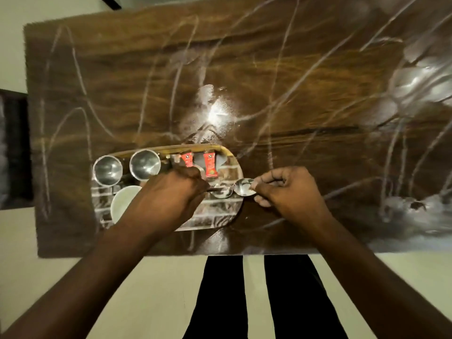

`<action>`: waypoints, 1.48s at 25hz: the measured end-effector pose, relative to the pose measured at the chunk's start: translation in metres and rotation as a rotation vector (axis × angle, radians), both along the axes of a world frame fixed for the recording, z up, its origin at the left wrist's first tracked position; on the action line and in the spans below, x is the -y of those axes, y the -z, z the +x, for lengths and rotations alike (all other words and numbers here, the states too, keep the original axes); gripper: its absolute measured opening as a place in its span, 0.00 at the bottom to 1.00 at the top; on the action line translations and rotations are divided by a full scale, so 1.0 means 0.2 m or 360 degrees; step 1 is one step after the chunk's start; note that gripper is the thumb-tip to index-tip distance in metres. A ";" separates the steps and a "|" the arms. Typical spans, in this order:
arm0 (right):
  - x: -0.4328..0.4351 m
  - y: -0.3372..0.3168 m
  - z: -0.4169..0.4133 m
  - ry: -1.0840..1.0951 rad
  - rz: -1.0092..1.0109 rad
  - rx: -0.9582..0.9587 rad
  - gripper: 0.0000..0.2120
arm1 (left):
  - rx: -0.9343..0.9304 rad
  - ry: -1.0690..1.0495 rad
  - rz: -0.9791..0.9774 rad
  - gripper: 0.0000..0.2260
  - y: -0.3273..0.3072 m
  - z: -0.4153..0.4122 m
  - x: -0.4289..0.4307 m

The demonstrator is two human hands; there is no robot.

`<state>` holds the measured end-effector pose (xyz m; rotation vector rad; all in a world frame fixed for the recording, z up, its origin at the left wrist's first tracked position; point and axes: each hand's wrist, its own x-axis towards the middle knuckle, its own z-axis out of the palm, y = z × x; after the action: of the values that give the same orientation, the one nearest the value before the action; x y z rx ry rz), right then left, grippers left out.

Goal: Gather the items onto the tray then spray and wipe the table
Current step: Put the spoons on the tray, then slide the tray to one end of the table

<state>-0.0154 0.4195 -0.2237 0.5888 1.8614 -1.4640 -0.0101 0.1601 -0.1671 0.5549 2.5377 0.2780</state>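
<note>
Pale floor, dark blurred object at left edge, dark strip at top.

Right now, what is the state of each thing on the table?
Steel cups: upright, empty, on tray.
White bowl: upright, on tray.
Red sachets: flat, on tray.
Spoon: pinched by right hand, at tray edge.
Left hand: curled over tray, grip hidden.
Table: streaked white.

We take this for a dining spot (home or small eatery, we cannot tell): a wood-grain table, a tray, steel cups, red sachets, spoons.
</note>
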 end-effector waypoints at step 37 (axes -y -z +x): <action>0.16 0.02 0.11 -0.0206 0.0592 -0.0345 0.10 | -0.0898 -0.1027 0.0593 0.05 0.01 0.42 0.53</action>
<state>0.0075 0.3869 -0.2281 0.4835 2.3220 -1.1405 0.0738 0.0542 -0.1697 -0.1125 3.1806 0.9535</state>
